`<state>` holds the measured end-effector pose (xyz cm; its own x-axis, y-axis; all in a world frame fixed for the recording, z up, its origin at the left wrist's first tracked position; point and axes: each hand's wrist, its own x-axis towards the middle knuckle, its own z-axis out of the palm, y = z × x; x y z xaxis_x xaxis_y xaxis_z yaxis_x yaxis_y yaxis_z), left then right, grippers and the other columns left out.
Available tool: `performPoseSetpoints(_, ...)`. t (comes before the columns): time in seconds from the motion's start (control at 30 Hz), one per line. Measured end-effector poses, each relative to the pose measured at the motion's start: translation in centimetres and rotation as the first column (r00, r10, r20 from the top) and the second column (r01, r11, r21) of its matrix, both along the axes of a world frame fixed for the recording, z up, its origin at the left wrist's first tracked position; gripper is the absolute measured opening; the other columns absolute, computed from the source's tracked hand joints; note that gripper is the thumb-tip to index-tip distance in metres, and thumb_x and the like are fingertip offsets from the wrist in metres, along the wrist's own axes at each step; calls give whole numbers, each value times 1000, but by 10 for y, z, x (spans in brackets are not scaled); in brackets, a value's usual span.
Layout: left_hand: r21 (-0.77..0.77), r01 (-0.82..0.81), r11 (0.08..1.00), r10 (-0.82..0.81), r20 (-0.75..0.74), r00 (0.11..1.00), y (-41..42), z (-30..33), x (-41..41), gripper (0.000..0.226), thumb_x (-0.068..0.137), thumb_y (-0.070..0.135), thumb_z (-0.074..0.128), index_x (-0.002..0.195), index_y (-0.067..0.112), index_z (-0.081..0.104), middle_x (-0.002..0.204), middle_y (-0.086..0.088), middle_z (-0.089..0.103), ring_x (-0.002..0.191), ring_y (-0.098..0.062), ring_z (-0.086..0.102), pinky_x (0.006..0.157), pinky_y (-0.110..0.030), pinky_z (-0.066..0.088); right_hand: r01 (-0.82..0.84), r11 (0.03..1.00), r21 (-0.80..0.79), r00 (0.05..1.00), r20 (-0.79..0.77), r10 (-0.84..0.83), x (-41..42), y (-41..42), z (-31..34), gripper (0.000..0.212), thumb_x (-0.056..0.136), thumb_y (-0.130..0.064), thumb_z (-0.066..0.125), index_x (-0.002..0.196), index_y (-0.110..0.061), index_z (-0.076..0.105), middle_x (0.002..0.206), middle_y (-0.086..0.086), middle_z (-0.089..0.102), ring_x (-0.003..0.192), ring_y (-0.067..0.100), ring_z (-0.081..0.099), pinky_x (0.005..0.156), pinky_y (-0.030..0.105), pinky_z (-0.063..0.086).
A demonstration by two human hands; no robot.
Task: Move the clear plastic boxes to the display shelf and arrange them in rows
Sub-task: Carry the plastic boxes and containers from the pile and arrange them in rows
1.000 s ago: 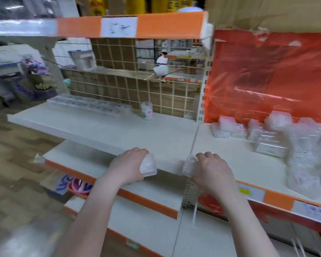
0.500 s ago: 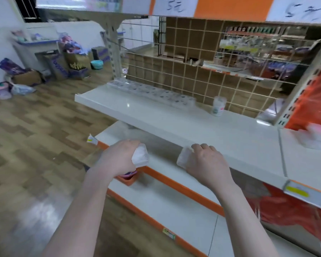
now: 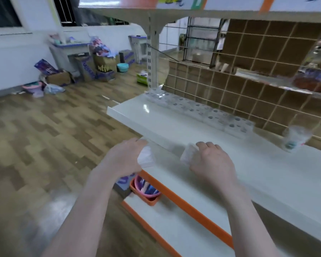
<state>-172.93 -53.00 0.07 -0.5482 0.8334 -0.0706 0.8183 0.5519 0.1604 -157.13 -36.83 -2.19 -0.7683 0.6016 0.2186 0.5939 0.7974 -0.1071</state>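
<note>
Now left hand [image 3: 125,158] fingers curled around clear box [image 3: 145,156], right hand [image 3: 212,160] gripping another box [image 3: 188,153], above shelf [image 3: 174,125]

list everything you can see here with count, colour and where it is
clear box: two, see-through; one in the left hand, the other in the right hand
row of clear boxes: count blurred, see-through, along the back of the white shelf
white shelf: one, white, right of centre
cup: one, whitish, blurred, on the shelf by the wire grid
wire grid: one, cream, behind the shelf
orange basket: one, orange, lower shelf
cardboard boxes: several, brown, on the floor far left
left hand: grips a box
right hand: grips a box
</note>
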Motion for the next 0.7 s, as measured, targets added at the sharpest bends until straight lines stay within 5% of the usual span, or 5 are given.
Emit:
performPoseSetpoints(0.3, -62, -65, 996, 66, 17, 998, 39, 20, -138, 62, 74, 6, 60, 132, 20, 41, 116, 3, 52, 103, -19, 55, 83, -38, 51, -15, 994, -112, 1000, -25, 12, -146, 39, 10, 31, 81, -22, 51, 112, -16, 50, 112, 4, 54, 107, 24, 47, 86, 29, 37)
performPoseSetpoints(0.7, -134, 102, 986, -92, 79, 993, 107, 17, -265, 71, 80, 13, 62, 143, 24, 30, 132, 0, 44, 115, -22, 49, 89, -37, 47, 130, 980, -150, 987, 113, -114, -237, 77, 4, 44, 80, -35, 59, 118, -17, 48, 119, 3, 53, 114, 23, 46, 90, 29, 37)
